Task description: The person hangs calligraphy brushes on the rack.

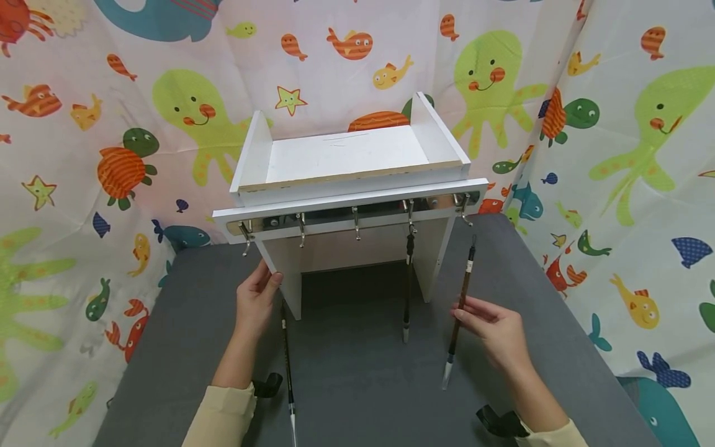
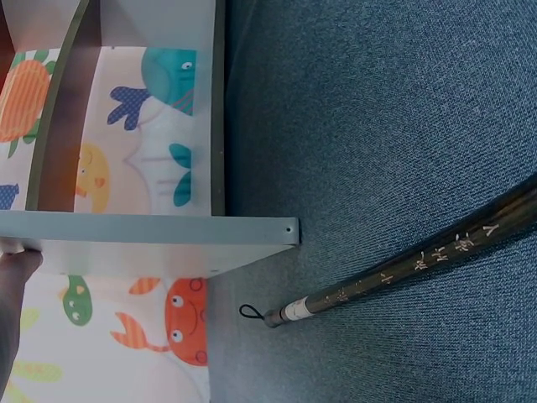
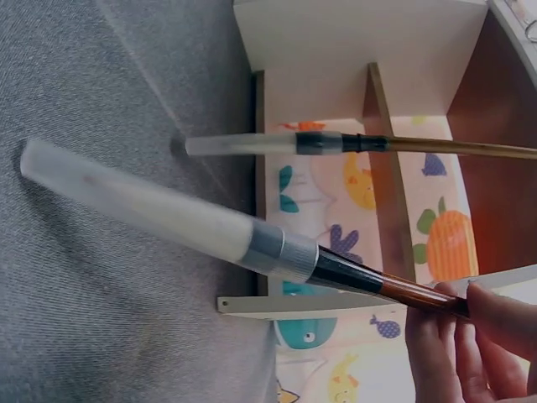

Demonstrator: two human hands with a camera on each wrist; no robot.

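In my right hand [image 1: 494, 326] I pinch a brown-handled calligraphy brush [image 1: 462, 288] between thumb and fingers. It slants, capped bristles down, its hanging loop a little below the rightmost hook [image 1: 463, 205]. The clear cap [image 3: 138, 206] looks close to the cloth in the right wrist view. My left hand [image 1: 257, 298] grips the left side panel of a white shelf [image 1: 279, 267]. A second brush [image 1: 409, 279] hangs from another hook [image 1: 410, 214] on the shelf's front rail. A third brush [image 1: 287, 360], dark with pale lettering, lies on the cloth near my left forearm.
Several metal hooks line the shelf's front rail [image 1: 329, 214]. Grey cloth [image 1: 346, 379] covers the table. Behind and at the sides hangs a curtain [image 1: 335, 81] printed with sea animals. Black wrist mounts [image 1: 268, 385] sit at both wrists.
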